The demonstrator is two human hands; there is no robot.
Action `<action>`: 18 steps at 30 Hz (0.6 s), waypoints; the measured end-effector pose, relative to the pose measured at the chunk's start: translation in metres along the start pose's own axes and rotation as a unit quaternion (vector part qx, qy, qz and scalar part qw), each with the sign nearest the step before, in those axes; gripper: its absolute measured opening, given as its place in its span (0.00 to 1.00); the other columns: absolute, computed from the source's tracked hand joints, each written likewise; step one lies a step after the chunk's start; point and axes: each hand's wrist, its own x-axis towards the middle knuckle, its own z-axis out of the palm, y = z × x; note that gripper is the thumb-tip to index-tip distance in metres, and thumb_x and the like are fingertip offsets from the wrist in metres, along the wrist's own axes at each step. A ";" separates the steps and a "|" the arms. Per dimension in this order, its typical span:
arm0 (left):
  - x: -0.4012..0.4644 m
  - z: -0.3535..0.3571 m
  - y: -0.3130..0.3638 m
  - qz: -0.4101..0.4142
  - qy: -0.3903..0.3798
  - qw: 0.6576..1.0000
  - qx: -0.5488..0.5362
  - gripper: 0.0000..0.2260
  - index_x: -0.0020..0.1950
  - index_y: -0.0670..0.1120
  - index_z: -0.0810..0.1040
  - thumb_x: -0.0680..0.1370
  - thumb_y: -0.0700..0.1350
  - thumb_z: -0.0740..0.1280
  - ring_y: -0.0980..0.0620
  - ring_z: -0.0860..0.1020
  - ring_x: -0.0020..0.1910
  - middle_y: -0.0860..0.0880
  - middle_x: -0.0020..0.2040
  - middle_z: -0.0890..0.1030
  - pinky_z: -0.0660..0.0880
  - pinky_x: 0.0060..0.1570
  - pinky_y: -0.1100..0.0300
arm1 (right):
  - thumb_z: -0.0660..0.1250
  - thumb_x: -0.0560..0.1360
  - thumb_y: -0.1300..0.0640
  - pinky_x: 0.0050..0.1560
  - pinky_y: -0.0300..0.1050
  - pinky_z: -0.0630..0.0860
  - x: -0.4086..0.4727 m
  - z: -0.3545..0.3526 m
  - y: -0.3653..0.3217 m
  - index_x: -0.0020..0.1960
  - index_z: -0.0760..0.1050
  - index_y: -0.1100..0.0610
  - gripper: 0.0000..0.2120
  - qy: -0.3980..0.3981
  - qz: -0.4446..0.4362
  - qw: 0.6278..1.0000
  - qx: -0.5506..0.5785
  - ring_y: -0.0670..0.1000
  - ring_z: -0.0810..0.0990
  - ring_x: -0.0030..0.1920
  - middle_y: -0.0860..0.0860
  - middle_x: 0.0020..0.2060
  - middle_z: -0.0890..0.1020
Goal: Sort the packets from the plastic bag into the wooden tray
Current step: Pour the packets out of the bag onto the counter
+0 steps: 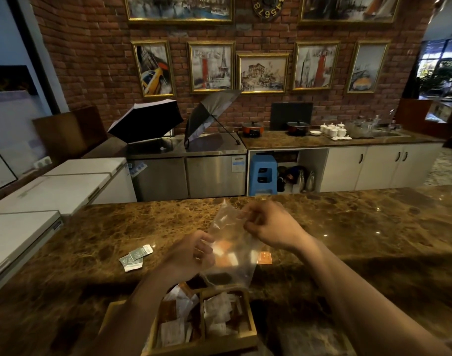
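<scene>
I hold a clear plastic bag (227, 227) up over the brown marble counter. My left hand (191, 255) grips its left side, and my right hand (268, 224) pinches its upper right edge. Orange and white packets (226, 254) show through the bag's lower part. Below the bag, at the counter's near edge, stands the wooden tray (250, 322), its compartments holding several white and brown packets. My left forearm hides the tray's left part. An orange packet (265, 258) lies on the counter just right of the bag.
Two or three green-and-white packets (135, 256) lie on the marble counter (374, 227) left of my hands. Beyond the counter are white chest freezers (52, 191), a steel cabinet with two open umbrellas (147, 122), and a blue stool (262, 174).
</scene>
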 end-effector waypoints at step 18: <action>0.027 0.024 0.013 -0.020 0.079 0.988 -0.133 0.12 0.55 0.51 0.80 0.75 0.39 0.75 0.52 0.85 0.40 0.48 0.43 0.86 0.85 0.41 0.52 | 0.72 0.76 0.61 0.34 0.46 0.84 -0.037 -0.034 0.076 0.54 0.77 0.52 0.09 0.095 0.208 0.934 0.273 0.52 0.86 0.36 0.56 0.48 0.84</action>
